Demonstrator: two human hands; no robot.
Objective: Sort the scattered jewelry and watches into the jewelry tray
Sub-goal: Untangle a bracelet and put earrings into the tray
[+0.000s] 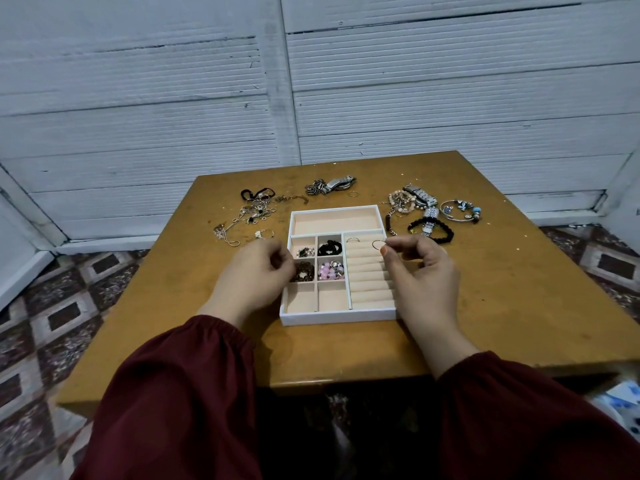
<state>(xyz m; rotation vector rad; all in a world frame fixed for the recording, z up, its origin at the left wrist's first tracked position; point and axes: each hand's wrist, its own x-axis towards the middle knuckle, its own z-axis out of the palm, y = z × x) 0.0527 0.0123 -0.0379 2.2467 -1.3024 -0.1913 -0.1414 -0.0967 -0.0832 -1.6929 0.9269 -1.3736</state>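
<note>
A white jewelry tray (337,318) with peach lining sits mid-table. Its small compartments hold pearl pieces, a black band, brown beads and pink beads. One ring (353,240) stands in the top ring slot. My right hand (420,271) pinches a thin ring (378,244) over the ring rolls. My left hand (258,271) has its fingers curled at the tray's left edge, by the brown-bead compartment; whether it holds anything is hidden. Loose chains (254,211) lie at the back left, a metal watch (332,186) at the back, and watches and bracelets (427,211) at the right.
The wooden table (502,289) stands against a white panelled wall. A small ring (353,194) lies near the back watch, and a pearl ring (264,233) left of the tray. Patterned floor tiles show on both sides.
</note>
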